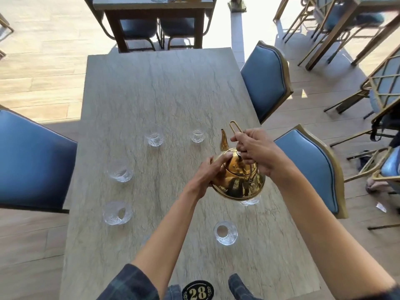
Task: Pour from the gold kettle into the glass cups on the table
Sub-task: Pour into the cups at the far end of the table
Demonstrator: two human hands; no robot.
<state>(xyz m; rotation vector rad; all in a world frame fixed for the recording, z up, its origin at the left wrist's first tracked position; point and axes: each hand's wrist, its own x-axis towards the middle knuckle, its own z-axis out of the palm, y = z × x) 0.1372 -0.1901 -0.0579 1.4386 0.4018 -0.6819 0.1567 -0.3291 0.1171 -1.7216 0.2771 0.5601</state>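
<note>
The gold kettle [237, 180] hangs above the right side of the grey table [164, 87], spout pointing away from me. My right hand [255, 150] grips its wire handle from above. My left hand [207, 172] rests with straight fingers on the lid and left flank. Several glass cups stand on the table: two at the far side [154, 137] [197, 135], two on the left [120, 171] [117, 213], one near me [225, 232]. Another glass cup [250, 201] is mostly hidden under the kettle.
Blue padded chairs flank the table: one on the left [32, 161], two on the right [266, 81] [311, 169]. A black number plate reading 28 [198, 291] lies at the near edge. More tables and chairs stand beyond.
</note>
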